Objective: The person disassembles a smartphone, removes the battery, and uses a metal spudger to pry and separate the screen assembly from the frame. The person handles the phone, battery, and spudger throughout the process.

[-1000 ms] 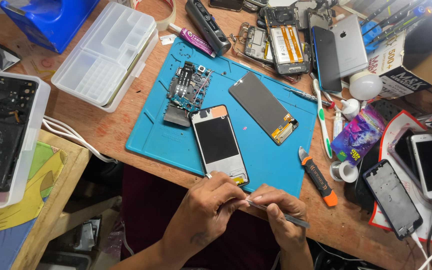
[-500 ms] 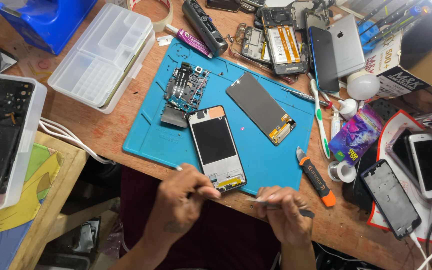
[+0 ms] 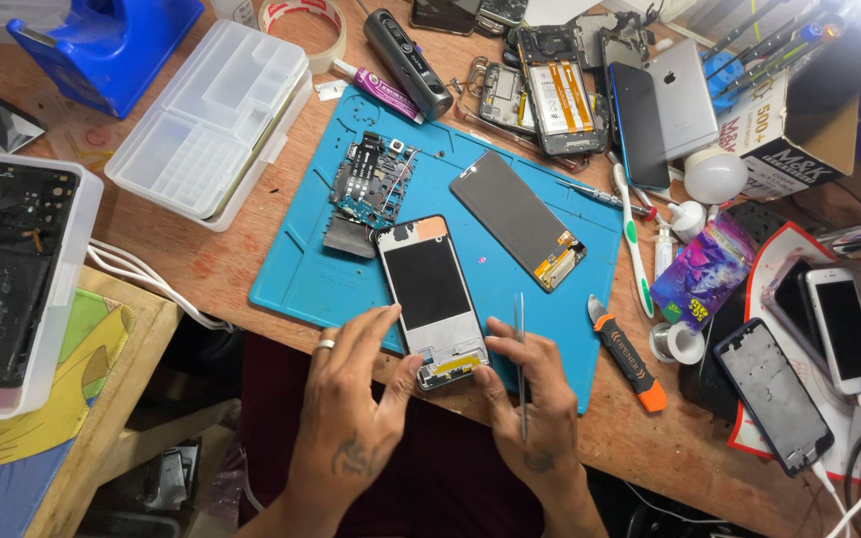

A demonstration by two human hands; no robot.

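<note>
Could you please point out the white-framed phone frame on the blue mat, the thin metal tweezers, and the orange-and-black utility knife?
White-framed phone frame (image 3: 429,287): head view, on its dark middle panel.
Thin metal tweezers (image 3: 520,344): head view, on the shaft above the right hand's fingers.
Orange-and-black utility knife (image 3: 626,354): head view, on the black handle's middle.

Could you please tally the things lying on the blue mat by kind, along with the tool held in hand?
Phone frame, touched by left hand and right hand: 1
Display panel: 1
Circuit board: 1
Tweezers, in the right hand: 1
Total: 4
</note>
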